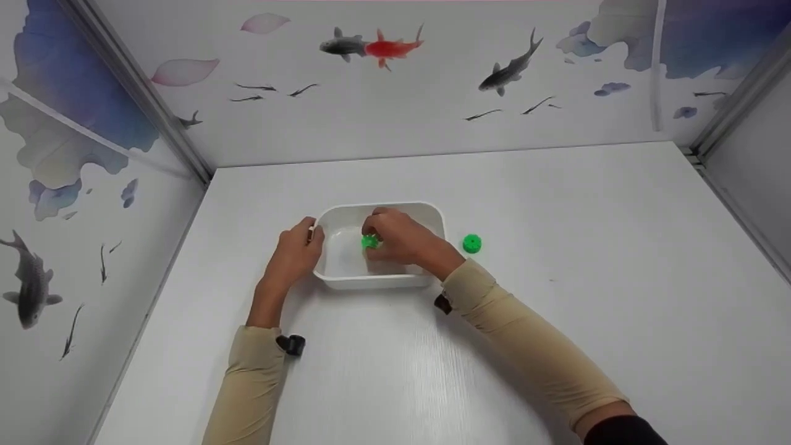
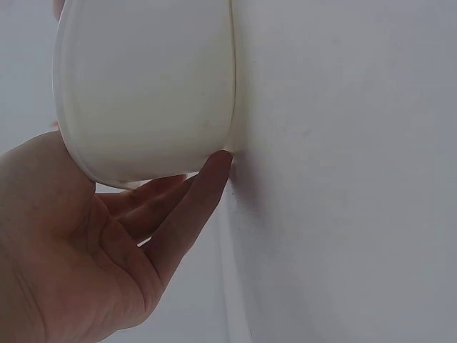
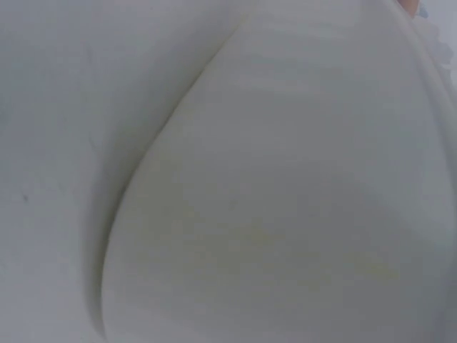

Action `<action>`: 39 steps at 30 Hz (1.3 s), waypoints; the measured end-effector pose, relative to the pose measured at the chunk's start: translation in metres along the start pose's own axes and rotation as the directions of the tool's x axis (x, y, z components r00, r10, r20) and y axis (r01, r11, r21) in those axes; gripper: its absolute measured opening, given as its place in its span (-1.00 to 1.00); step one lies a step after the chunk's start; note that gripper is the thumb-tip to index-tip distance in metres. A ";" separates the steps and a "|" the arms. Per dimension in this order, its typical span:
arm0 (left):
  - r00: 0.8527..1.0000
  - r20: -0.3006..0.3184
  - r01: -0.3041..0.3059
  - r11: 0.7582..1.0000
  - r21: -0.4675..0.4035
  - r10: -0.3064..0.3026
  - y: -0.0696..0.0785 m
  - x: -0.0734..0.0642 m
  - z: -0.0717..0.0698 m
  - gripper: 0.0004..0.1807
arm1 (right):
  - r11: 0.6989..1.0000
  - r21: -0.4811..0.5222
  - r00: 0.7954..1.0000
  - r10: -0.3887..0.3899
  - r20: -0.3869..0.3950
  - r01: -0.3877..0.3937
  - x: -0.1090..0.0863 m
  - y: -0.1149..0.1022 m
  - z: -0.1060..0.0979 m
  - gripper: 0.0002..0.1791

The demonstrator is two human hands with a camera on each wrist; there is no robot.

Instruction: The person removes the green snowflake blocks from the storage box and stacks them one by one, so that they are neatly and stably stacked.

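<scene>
A white rectangular plastic basin [image 1: 371, 282] with rounded corners sits on the table. My left hand [image 1: 293, 254] grips its left end; in the left wrist view the thumb side of that hand [image 2: 78, 257] is at the rim and the fingers lie along the outer wall, down to the base. Inside the basin, my right hand [image 1: 400, 240] pinches a small bright green toothed piece [image 1: 369, 241] between thumb and fingers. The basin's outer wall [image 3: 285, 200] fills most of the right wrist view, which hides the right hand.
Just right of the basin, a round green piece [image 1: 472, 243] with a notched edge lies on the white table [image 1: 587, 321]. White panels printed with fish [image 1: 395, 48] stand behind the table and along its left side.
</scene>
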State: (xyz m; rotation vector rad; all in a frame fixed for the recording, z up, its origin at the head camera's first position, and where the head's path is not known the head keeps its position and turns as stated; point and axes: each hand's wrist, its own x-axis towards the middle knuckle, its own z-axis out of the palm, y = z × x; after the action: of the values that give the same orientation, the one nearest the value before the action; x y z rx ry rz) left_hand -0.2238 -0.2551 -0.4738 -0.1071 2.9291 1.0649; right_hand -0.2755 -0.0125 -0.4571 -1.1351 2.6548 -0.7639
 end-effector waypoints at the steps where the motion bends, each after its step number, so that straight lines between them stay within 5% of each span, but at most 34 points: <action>1: 1.000 0.003 0.001 1.000 -0.005 -0.001 0.000 0.000 0.000 -0.46 | 1.000 0.008 1.000 -0.002 -0.003 0.002 -0.001 0.000 0.000 -0.60; 12: 1.000 0.020 0.010 1.000 -0.027 -0.009 0.000 0.001 -0.002 -0.46 | 0.997 0.082 0.998 -0.002 -0.055 0.006 -0.014 -0.004 -0.007 -0.59; 22: 1.000 0.005 -0.003 1.000 -0.013 0.004 -0.002 0.000 0.000 -0.45 | 0.994 0.048 0.989 -0.091 -0.120 0.098 -0.034 0.000 -0.014 -0.66; 39: 1.000 0.013 0.003 0.999 -0.044 -0.002 -0.001 -0.002 -0.001 -0.45 | 0.992 0.061 0.982 -0.101 -0.160 0.111 -0.056 0.014 -0.011 -0.67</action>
State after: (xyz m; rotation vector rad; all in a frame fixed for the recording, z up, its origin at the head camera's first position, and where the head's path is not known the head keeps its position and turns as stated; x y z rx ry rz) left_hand -0.2215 -0.2562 -0.4731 -0.1041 2.8941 1.1253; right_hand -0.2487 0.0403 -0.4579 -1.2557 2.6857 -0.9953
